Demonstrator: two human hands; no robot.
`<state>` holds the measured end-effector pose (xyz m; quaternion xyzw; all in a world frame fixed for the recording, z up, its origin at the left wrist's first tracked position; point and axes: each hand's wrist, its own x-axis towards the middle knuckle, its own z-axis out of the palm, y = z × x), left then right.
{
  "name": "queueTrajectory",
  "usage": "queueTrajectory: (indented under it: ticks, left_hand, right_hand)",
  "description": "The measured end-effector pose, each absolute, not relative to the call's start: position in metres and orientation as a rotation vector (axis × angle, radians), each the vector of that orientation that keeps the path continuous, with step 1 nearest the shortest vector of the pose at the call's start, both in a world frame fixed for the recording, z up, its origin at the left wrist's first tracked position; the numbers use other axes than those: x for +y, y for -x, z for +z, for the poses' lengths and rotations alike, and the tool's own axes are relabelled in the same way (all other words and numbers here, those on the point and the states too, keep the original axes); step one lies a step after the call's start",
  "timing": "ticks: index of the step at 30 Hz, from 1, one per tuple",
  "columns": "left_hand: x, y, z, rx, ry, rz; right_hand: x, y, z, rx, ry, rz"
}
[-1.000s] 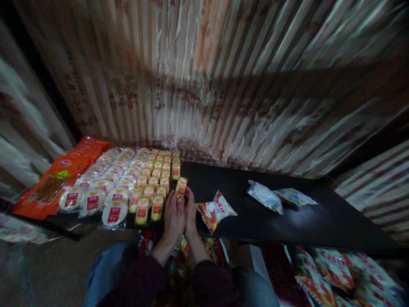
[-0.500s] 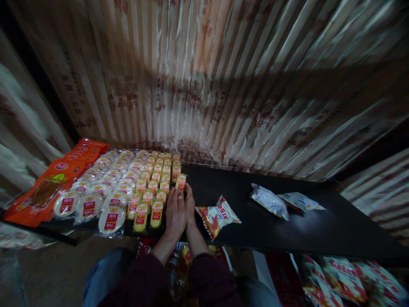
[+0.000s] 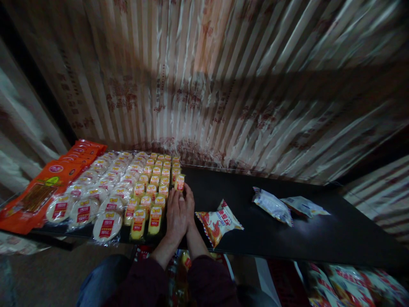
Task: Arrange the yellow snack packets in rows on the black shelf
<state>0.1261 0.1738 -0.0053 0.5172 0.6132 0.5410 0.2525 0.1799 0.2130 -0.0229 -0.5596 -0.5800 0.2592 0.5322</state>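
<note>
A small snack stall: rows of packaged snacks (image 3: 128, 187) left of the hands, on a black counter (image 3: 287, 238), striped curtain (image 3: 223, 85) beyond.

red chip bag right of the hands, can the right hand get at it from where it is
Probably yes. The right hand rests on the table beside the left hand, and the red chip bag lies just to its right with only bare tabletop between them, nothing stacked on it.

Yellow-and-red snack packets (image 3: 150, 187), orange packs (image 3: 47, 183), black table (image 3: 287, 230)
</note>
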Motion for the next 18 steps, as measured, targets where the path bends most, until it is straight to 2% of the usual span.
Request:
queueTrajectory:
  ticks: [18]
  left_hand:
    - [0.201, -0.155, -0.006, 1.561, -1.357, 1.43]
  right_hand:
    - [0.222, -0.174, -0.029, -1.535, 1.432, 0.408]
